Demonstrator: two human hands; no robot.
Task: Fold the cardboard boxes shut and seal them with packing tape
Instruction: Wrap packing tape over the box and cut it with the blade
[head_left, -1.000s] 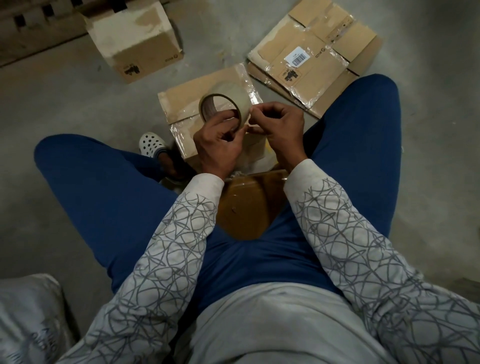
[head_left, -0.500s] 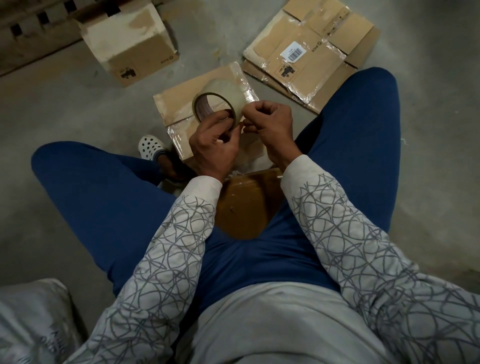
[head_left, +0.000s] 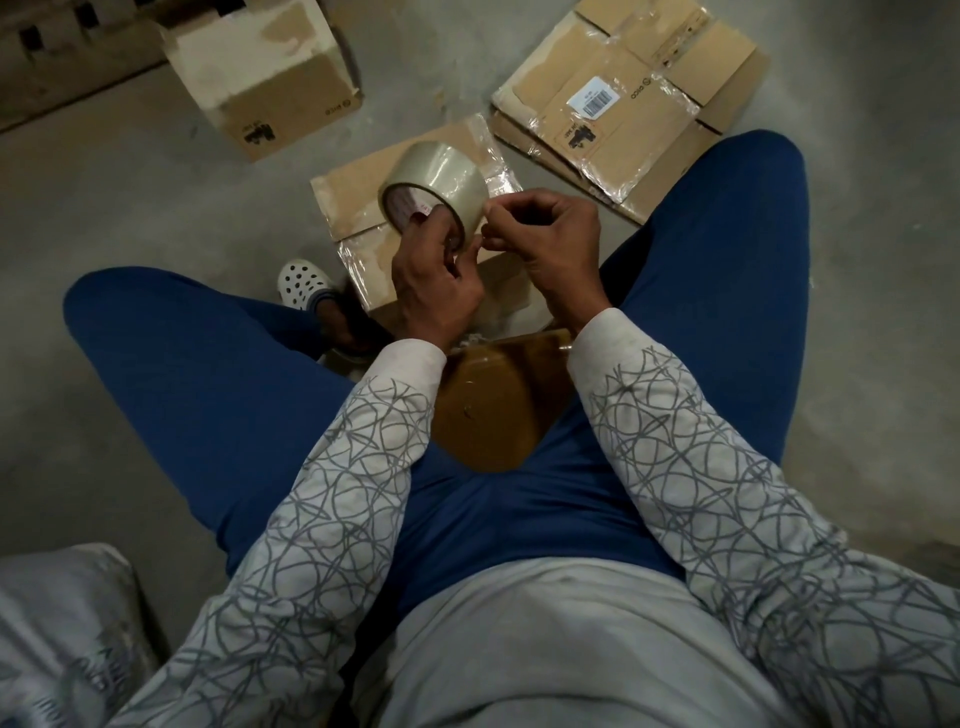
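left hand (head_left: 434, 283) grips tape roll (head_left: 434, 189), right hand (head_left: 550, 236) pinching its edge.

Left hand (head_left: 434, 288) gripping tape roll (head_left: 434, 187), right hand (head_left: 550, 236) pinching its edge

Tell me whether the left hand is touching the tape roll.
Touching. The head view shows the left hand gripping the tape roll, its fingers curled into the core and its thumb against the outer face.
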